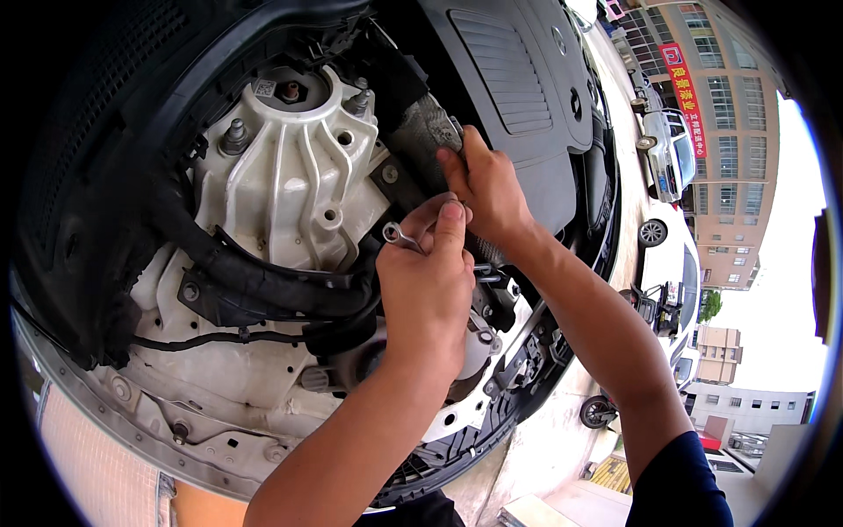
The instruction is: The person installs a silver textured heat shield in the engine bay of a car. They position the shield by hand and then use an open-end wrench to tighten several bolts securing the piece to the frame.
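White engine bay (263, 373) (outdoors) underlies hands (428, 294) (492, 193): left gripping tool (402, 236), right curled, contents unclear.

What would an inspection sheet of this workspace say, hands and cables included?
Surface: white metal panel, white ribbed housing, black engine cover.
Job's things: metal tool with a round end; silvery-grey part.
Clutter: nothing seen.
Hands: left hand closed around the metal tool; right hand at the silvery-grey part, its grip unclear.
Cables: thin black cable across the white metal panel.
Surroundings: parked vehicles, red banner, buildings.
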Action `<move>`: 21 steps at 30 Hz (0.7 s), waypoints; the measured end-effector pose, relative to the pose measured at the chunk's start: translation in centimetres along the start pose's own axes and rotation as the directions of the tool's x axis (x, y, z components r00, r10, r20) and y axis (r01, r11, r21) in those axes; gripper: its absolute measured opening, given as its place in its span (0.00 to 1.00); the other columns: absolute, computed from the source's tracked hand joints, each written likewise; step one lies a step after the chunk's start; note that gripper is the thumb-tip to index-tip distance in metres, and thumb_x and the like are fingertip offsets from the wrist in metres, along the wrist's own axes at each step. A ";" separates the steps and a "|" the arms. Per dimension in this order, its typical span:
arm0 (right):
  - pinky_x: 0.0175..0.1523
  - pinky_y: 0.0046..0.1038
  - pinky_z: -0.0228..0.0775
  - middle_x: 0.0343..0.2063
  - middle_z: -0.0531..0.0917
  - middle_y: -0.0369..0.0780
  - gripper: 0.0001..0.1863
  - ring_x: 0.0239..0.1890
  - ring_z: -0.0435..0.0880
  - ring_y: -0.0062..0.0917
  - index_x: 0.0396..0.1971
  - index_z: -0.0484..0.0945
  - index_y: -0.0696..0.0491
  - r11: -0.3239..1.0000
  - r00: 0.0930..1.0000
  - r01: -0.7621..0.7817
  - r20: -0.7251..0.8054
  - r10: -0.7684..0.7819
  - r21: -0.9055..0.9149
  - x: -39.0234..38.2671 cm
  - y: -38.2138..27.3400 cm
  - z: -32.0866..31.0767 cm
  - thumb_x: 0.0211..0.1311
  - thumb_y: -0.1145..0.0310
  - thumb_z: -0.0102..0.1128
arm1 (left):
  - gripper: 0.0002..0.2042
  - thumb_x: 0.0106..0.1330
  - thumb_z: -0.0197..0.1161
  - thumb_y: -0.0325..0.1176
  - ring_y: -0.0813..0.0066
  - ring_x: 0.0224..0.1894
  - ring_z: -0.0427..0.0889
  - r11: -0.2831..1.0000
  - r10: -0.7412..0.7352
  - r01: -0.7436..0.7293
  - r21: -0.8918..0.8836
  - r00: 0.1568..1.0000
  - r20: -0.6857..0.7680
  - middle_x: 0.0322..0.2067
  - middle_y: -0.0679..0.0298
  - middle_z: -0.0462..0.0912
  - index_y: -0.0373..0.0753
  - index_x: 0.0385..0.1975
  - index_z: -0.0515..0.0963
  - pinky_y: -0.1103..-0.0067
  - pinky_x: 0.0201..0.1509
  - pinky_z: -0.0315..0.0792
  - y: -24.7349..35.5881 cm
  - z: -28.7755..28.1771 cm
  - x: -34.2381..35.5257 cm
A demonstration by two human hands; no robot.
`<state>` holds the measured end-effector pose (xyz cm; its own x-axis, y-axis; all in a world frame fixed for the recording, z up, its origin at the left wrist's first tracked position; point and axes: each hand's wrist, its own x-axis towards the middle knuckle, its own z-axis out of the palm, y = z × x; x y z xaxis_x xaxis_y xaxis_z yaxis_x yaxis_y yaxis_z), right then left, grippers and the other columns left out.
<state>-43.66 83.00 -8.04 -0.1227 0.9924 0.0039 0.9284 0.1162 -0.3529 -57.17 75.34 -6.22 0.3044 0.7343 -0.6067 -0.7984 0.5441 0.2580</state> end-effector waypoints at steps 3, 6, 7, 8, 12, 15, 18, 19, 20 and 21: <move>0.31 0.51 0.67 0.17 0.77 0.53 0.11 0.25 0.77 0.56 0.35 0.63 0.57 0.997 0.997 0.073 -0.024 -0.072 0.024 -0.3 1.8 -0.5 0.68 0.68 0.54 | 0.11 0.72 0.61 0.32 0.85 0.27 0.73 0.988 0.150 -0.149 0.043 0.988 -0.043 0.32 0.67 0.80 0.30 0.44 0.79 0.85 0.32 0.67 -1.3 2.0 4.6; 0.31 0.51 0.67 0.18 0.78 0.53 0.09 0.26 0.78 0.55 0.38 0.64 0.56 0.987 0.991 0.135 -0.036 -0.133 0.086 -0.2 1.6 -0.2 0.66 0.71 0.54 | 0.10 0.71 0.61 0.30 0.79 0.36 0.79 0.968 0.251 -0.245 0.059 0.958 -0.136 0.35 0.63 0.83 0.28 0.44 0.79 0.82 0.42 0.72 -0.6 2.4 6.7; 0.31 0.52 0.67 0.19 0.78 0.53 0.09 0.26 0.78 0.54 0.39 0.65 0.56 0.985 0.988 0.152 -0.050 -0.148 0.086 -0.3 1.6 -0.1 0.65 0.71 0.55 | 0.10 0.70 0.62 0.29 0.77 0.38 0.80 0.949 0.307 -0.292 0.119 0.943 -0.132 0.37 0.61 0.84 0.28 0.43 0.79 0.81 0.45 0.73 -0.5 2.5 7.2; 0.31 0.52 0.68 0.19 0.79 0.53 0.10 0.26 0.78 0.54 0.41 0.65 0.56 0.982 0.984 0.169 -0.064 -0.164 0.086 -0.3 1.7 -0.1 0.65 0.71 0.55 | 0.09 0.70 0.62 0.28 0.76 0.38 0.81 0.940 0.328 -0.308 0.149 0.935 -0.137 0.37 0.60 0.84 0.28 0.43 0.79 0.81 0.45 0.73 -0.6 2.6 7.4; 0.34 0.50 0.72 0.21 0.81 0.53 0.16 0.28 0.81 0.52 0.49 0.67 0.56 0.991 0.992 0.120 -0.042 -0.117 0.056 -0.6 2.0 0.0 0.63 0.72 0.56 | 0.08 0.69 0.63 0.28 0.75 0.37 0.82 0.884 0.438 -0.389 0.259 0.883 -0.169 0.36 0.58 0.85 0.27 0.39 0.81 0.79 0.45 0.74 -0.8 2.9 8.1; 0.35 0.50 0.73 0.22 0.81 0.53 0.19 0.28 0.82 0.51 0.53 0.68 0.57 0.995 0.995 0.099 -0.027 -0.098 0.011 -0.7 2.1 -0.2 0.63 0.71 0.57 | 0.09 0.69 0.63 0.28 0.75 0.37 0.82 0.825 0.520 -0.456 0.333 0.844 -0.133 0.35 0.58 0.85 0.27 0.37 0.82 0.79 0.44 0.74 -1.6 3.0 8.0; 0.35 0.50 0.74 0.21 0.81 0.53 0.19 0.27 0.82 0.51 0.52 0.68 0.58 0.996 0.996 0.087 -0.026 -0.086 0.013 -0.6 2.0 0.0 0.63 0.69 0.57 | 0.09 0.69 0.62 0.28 0.75 0.36 0.81 0.794 0.577 -0.495 0.352 0.797 -0.180 0.34 0.58 0.85 0.26 0.37 0.82 0.78 0.43 0.75 -2.5 2.9 8.8; 0.35 0.50 0.74 0.21 0.81 0.53 0.19 0.27 0.82 0.51 0.52 0.68 0.58 0.996 0.996 0.084 -0.030 -0.084 0.018 -0.5 2.1 0.0 0.63 0.69 0.57 | 0.09 0.69 0.62 0.28 0.75 0.36 0.81 0.792 0.578 -0.495 0.358 0.796 -0.177 0.34 0.58 0.85 0.26 0.37 0.82 0.78 0.43 0.75 -2.6 2.9 9.0; 0.35 0.49 0.74 0.21 0.81 0.54 0.19 0.27 0.82 0.51 0.51 0.69 0.58 0.996 0.996 0.081 -0.027 -0.080 0.027 -0.5 2.1 0.0 0.63 0.68 0.58 | 0.09 0.69 0.62 0.28 0.75 0.35 0.81 0.786 0.590 -0.513 0.345 0.789 -0.172 0.34 0.58 0.85 0.26 0.37 0.82 0.79 0.43 0.74 -2.7 2.9 9.2; 0.35 0.49 0.74 0.21 0.81 0.54 0.18 0.27 0.82 0.51 0.50 0.69 0.58 0.996 0.997 0.078 -0.024 -0.077 0.037 -0.5 2.2 0.0 0.63 0.68 0.58 | 0.09 0.69 0.62 0.28 0.75 0.35 0.81 0.780 0.601 -0.530 0.333 0.781 -0.166 0.34 0.58 0.85 0.26 0.38 0.82 0.79 0.42 0.74 -2.8 2.9 9.3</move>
<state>-41.58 82.76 -8.83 -0.1854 0.9812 0.0537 0.9024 0.1916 -0.3859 -50.60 81.82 -10.44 -0.3286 0.8337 -0.4439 -0.6111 0.1707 0.7729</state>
